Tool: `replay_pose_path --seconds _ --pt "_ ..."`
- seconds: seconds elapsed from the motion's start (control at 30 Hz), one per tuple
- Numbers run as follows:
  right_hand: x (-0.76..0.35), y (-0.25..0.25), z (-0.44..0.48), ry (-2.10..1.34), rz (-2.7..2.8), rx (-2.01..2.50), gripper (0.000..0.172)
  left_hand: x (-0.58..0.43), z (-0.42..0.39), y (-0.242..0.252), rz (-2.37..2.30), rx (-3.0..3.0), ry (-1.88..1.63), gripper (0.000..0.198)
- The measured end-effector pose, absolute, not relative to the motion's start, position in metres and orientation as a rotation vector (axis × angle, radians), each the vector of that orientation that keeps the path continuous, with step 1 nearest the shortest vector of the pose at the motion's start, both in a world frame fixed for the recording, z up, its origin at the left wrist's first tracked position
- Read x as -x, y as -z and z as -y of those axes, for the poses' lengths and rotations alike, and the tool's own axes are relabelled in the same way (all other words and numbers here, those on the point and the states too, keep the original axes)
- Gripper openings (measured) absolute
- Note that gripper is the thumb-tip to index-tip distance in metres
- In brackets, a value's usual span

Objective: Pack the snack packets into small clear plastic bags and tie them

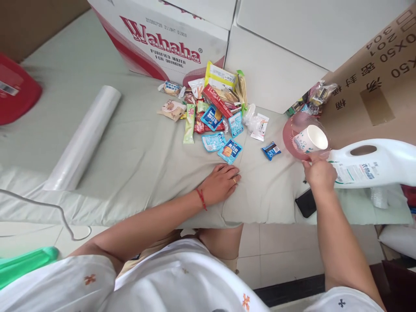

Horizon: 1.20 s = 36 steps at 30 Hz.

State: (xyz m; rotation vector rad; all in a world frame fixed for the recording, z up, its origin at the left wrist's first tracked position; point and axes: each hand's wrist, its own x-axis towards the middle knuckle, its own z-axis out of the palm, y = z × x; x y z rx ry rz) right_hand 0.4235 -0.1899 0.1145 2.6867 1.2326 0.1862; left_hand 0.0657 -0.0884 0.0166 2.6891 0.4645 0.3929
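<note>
My left hand lies flat on the pale green cloth, fingers stretched out, holding nothing, just below a blue snack packet. My right hand is closed, pinching the lower rim of a clear pink bowl tipped on its side. A white paper cup lies inside the bowl, its mouth facing me. A white detergent jug lies on its side right beside that hand.
A heap of snack packets lies at the back centre, with one blue packet apart. A roll of clear film lies left. A Wahaha carton and white boxes stand behind. A black phone sits at the front edge.
</note>
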Motion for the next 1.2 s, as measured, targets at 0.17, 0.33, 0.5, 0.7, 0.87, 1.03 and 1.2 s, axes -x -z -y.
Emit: replay_pose_path --seconds 0.17,0.33,0.5,0.7,0.87,1.03,1.2 --pt "-0.468 -0.112 0.177 -0.173 -1.171 -2.683 0.033 -0.066 0.088 -0.018 -0.46 -2.675 -0.372 0.031" --pt "-0.495 -0.085 0.154 -0.207 -1.245 -2.737 0.044 -0.066 0.088 -0.017 -0.46 -2.662 -0.381 0.031" --pt "-0.521 -0.08 0.132 -0.19 -1.325 -2.755 0.036 -0.066 0.088 -0.018 -0.462 -2.673 -0.374 0.031" --pt "-0.545 -0.088 0.113 -0.138 -1.326 -2.747 0.038 -0.067 0.088 -0.02 -0.474 -2.648 -0.352 0.031" --pt "-0.558 -0.085 0.099 -0.151 -1.285 -2.797 0.048 -0.067 0.089 -0.019 -0.477 -2.658 -0.349 0.032" --pt "-0.544 -0.082 0.098 -0.173 -1.3 -2.847 0.057 -0.066 0.088 -0.02 -0.472 -2.668 -0.343 0.033" --pt "-0.491 -0.088 0.11 -0.563 -1.388 -3.052 0.074 -0.067 0.089 -0.019 -0.46 -2.647 -0.359 0.032"
